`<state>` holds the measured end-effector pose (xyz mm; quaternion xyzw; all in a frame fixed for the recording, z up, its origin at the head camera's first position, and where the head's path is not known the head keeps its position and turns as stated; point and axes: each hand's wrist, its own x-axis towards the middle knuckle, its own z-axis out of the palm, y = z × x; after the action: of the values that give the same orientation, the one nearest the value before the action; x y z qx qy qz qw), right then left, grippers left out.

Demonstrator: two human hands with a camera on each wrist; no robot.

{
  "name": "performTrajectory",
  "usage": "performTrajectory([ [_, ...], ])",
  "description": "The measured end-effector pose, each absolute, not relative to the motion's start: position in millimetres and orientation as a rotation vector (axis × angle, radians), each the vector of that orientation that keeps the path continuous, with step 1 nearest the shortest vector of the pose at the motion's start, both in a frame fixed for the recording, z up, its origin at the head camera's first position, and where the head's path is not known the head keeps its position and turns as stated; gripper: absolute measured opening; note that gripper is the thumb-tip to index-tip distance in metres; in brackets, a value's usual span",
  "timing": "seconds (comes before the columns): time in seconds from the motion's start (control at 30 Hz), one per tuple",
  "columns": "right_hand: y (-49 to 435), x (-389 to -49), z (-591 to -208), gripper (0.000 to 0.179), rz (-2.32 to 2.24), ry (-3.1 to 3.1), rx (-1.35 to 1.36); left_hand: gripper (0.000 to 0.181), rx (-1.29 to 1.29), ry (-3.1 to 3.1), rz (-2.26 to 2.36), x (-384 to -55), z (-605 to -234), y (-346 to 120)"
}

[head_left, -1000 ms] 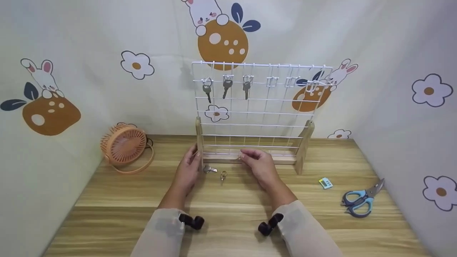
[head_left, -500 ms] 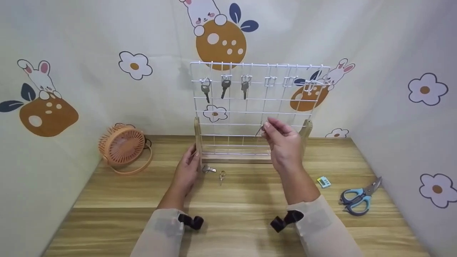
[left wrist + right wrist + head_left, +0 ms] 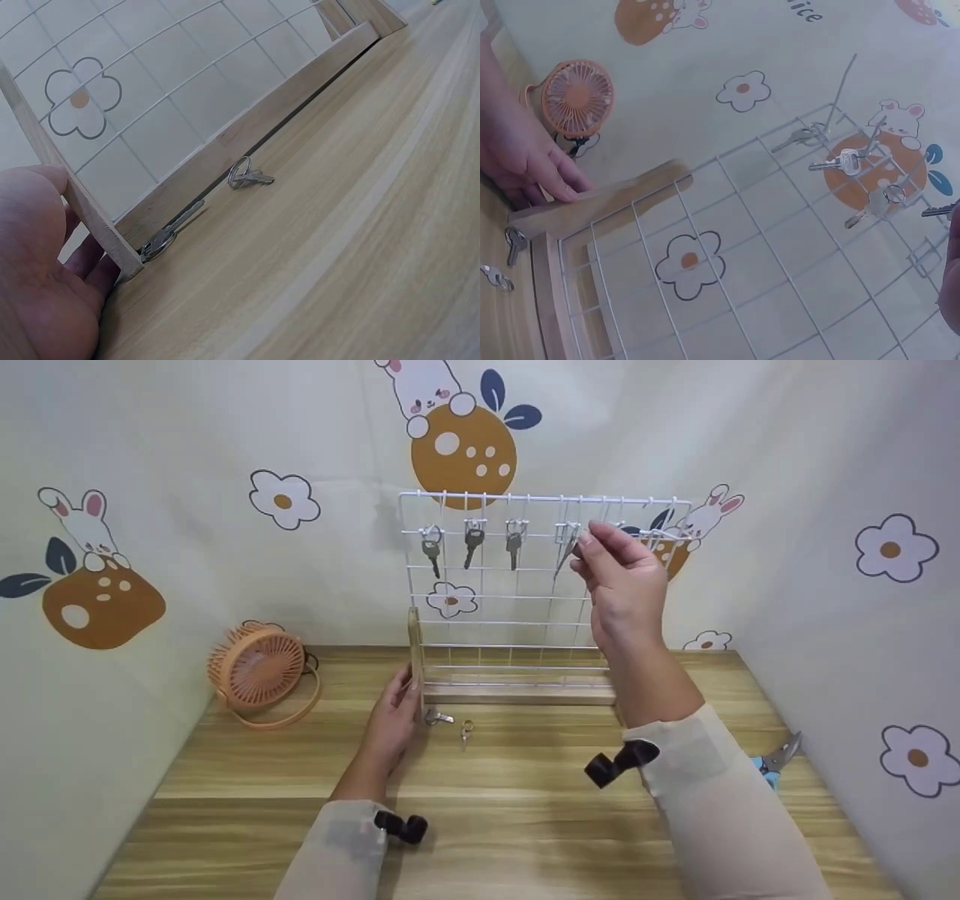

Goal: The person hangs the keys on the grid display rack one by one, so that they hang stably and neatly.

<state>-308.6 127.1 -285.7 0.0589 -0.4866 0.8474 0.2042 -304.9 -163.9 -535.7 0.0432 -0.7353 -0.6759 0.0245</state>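
A white wire grid rack (image 3: 517, 695) stands on a wooden base. My left hand (image 3: 391, 712) grips its left wooden leg (image 3: 415, 637) low down, thumb on one side and fingers on the other. Up near the top wires, my right hand (image 3: 626, 581) pinches a key (image 3: 566, 561), its blade slanting down and left in front of the fourth hook. Three keys hang from the hooks to the left: a first key (image 3: 431, 551), a second key (image 3: 473, 536) and a third key (image 3: 514, 544). The key's ring is hidden by my right fingers.
Two loose keys on rings, one key (image 3: 442, 718) by the left leg and another key (image 3: 465, 733) beside it, lie on the wooden table (image 3: 480, 825). An orange fan (image 3: 262, 667) stands at left. Scissors (image 3: 784, 754) at right are partly behind my right sleeve.
My right hand has lifted the key from near the rack's base up and right to the hooks. My left hand stays at the leg. The right arm now covers the small blue thing.
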Motion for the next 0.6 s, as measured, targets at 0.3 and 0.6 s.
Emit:
performTrajectory([
  [0.3,122,-318,-285,0.023,2.375,-1.376,0.104,0.054,0.136,-2.253,-2.119,-306,-539,-163],
  [0.6,120,-327,-301,0.033,2.390,-1.426,0.107,0.052,0.151,-2.270,-2.130,-306,-538,-164],
])
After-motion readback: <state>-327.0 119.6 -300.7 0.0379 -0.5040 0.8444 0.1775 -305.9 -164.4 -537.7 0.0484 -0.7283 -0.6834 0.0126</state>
